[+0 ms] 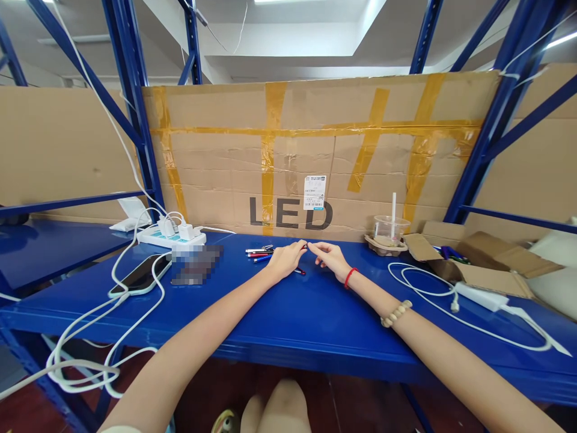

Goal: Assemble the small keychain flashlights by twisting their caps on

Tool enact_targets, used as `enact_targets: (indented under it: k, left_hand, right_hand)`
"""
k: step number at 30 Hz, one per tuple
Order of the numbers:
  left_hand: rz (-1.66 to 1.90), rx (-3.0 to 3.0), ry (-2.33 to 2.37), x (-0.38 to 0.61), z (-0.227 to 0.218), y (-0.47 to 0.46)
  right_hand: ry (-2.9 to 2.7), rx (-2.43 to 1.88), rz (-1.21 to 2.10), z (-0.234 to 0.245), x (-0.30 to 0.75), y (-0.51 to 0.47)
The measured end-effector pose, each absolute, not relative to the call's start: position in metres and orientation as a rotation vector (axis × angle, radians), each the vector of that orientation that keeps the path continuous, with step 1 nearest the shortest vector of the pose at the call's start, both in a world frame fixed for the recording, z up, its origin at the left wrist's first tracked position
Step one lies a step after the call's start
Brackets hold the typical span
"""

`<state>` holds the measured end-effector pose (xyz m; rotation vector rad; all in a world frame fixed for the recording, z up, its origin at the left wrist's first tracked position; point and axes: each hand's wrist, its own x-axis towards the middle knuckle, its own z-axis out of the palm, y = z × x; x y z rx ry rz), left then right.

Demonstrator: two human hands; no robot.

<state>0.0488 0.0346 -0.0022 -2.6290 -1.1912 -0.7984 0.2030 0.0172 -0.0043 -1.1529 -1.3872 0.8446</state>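
My left hand and my right hand meet fingertip to fingertip just above the blue table. Both are closed in a pinch, with a small dark piece showing between the fingertips; it is too small to name. Several pens, among them blue, red and silver ones, lie left of my left hand. A red-ended pen pokes out on the tabletop below the hands, partly hidden by the left one.
A power strip, a phone and looped white cables occupy the left. Rightward are a plastic cup with a straw, an opened carton with pens inside, and a white charger. A taped cardboard sheet stands behind.
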Motion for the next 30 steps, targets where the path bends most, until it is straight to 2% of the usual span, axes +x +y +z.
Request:
enact_targets:
  k: [17,30]
  left_hand:
    - [-0.908,-2.739,-0.919,0.0484,-0.0046,0.0387]
    - [-0.908,-2.803,-1.018,0.0465,-0.0031,0.0363]
  right_hand:
    - [-1.292,-1.160,0.942,-0.0037,0.2049,0.0186]
    - [-1.300,-1.176,1.010,-0.0015,0.2038,0.0156]
